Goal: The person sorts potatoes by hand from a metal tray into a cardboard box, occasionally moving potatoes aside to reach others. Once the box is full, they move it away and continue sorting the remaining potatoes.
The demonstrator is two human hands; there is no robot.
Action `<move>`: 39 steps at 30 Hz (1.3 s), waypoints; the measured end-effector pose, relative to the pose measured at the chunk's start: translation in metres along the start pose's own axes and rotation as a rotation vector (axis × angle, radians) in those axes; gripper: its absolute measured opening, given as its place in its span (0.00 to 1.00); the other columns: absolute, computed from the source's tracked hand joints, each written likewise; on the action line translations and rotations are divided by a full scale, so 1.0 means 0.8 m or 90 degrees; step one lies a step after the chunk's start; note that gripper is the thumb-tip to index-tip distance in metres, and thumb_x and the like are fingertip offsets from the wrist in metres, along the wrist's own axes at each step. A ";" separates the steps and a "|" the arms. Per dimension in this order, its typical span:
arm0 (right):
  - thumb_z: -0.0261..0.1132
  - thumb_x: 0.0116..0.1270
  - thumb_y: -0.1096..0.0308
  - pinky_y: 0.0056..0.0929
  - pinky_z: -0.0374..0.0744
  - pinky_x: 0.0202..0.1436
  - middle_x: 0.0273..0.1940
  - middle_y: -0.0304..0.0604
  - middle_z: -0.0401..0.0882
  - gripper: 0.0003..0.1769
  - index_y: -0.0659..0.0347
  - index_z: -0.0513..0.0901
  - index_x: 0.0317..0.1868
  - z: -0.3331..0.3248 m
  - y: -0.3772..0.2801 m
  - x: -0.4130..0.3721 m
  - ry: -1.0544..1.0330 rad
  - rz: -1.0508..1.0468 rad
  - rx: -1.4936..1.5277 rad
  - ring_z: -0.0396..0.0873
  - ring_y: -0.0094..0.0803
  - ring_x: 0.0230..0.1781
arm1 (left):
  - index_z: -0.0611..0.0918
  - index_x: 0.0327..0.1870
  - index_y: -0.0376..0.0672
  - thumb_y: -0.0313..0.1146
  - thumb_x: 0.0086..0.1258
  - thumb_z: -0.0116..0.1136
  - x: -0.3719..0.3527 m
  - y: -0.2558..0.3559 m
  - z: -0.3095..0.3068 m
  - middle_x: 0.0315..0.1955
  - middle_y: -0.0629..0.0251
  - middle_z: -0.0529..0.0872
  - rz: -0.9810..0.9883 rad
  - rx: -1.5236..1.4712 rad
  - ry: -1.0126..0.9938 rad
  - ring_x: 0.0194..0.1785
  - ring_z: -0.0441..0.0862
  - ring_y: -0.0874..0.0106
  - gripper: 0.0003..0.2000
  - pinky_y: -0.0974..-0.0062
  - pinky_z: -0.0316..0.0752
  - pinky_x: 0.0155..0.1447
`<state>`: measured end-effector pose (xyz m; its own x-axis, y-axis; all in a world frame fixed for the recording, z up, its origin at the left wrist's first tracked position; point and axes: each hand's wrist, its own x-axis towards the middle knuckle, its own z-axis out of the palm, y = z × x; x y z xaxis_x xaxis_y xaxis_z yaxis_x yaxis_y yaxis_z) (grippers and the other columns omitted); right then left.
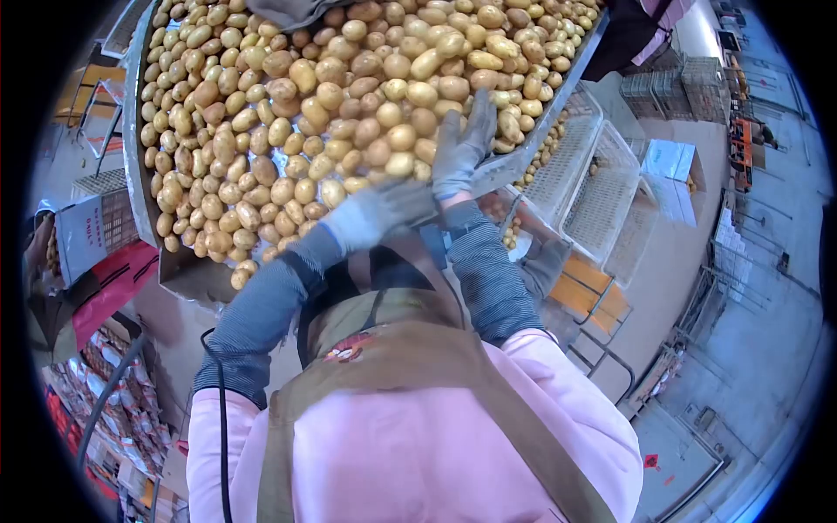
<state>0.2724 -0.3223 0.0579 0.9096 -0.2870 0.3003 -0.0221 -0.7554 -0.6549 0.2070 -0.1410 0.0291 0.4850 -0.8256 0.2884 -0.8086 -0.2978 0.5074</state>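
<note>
A large heap of yellow-brown potatoes (288, 139) lies on a metal-rimmed sorting table (135, 131). My left hand (370, 213), in a grey-white glove, is at the near edge of the heap. It is blurred by motion, its fingers stretched out to the right over the table edge, and no potato shows in it. Further right, my right hand (465, 144), in a grey glove, rests against potatoes near the table's right corner. Its fingers point away from me and are spread apart, with nothing gripped. Blue-grey sleeve covers reach up both forearms.
Pale plastic crates (602, 196) stand at the right, some potatoes beside them. Beyond are a blue-white carton (671, 166) and stacked crates (684, 87). A white box (80, 235) and filled bags (113, 397) are at the left. Another person's dark sleeve (619, 39) shows at the far right corner.
</note>
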 end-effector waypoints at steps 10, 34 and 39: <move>0.54 0.81 0.58 0.42 0.58 0.80 0.77 0.59 0.57 0.32 0.66 0.60 0.77 0.139 -0.076 0.077 0.012 -0.015 0.335 0.58 0.52 0.78 | 0.72 0.72 0.61 0.40 0.58 0.68 -0.020 -0.145 -0.129 0.67 0.65 0.76 -0.088 0.329 -0.121 0.72 0.71 0.63 0.36 0.56 0.68 0.74; 0.61 0.72 0.46 0.72 0.53 0.75 0.77 0.39 0.64 0.28 0.29 0.72 0.72 0.157 -0.086 0.100 -0.204 -0.606 -0.353 0.62 0.53 0.76 | 0.75 0.68 0.38 0.31 0.77 0.58 -0.321 0.040 -0.076 0.63 0.55 0.78 -0.966 0.079 0.738 0.65 0.76 0.63 0.20 0.66 0.70 0.70; 0.62 0.71 0.56 0.55 0.63 0.73 0.71 0.53 0.70 0.26 0.53 0.75 0.68 0.203 -0.169 0.099 -0.127 -0.550 -0.079 0.67 0.53 0.70 | 0.66 0.74 0.34 0.34 0.79 0.54 -0.277 0.058 -0.068 0.65 0.54 0.75 -0.978 -0.505 1.204 0.66 0.74 0.63 0.26 0.69 0.70 0.70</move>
<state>0.4145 -0.1474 0.0577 0.6848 0.5100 0.5204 0.6693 -0.7226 -0.1726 0.0798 0.0544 0.0328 0.3046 0.7985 -0.5192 0.1504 0.4980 0.8540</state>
